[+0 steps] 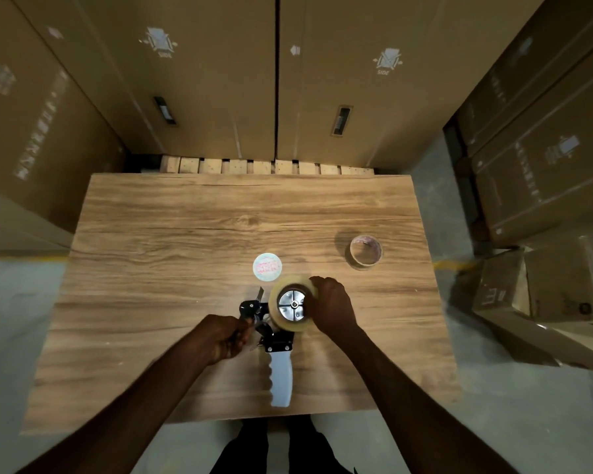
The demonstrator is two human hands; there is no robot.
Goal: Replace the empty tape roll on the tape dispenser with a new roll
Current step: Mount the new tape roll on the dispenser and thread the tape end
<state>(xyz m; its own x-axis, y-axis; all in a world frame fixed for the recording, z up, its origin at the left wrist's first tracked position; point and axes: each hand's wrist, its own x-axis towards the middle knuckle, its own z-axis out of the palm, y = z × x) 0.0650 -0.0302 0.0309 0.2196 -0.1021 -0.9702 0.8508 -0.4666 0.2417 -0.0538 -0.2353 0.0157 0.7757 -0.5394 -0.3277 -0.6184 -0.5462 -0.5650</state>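
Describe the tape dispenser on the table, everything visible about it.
The tape dispenser lies flat on the wooden table, pale plastic handle toward the person, black metal frame and blade end pointing away. A full clear tape roll sits on its silver hub. The right hand grips the roll; the left hand touches the frame's left side.

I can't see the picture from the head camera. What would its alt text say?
Two bare hands work a tape dispenser lying on a wooden table: the right hand grips a new clear tape roll on its hub, the left hand holds its black front. An empty cardboard core and a round sticker lie beyond.
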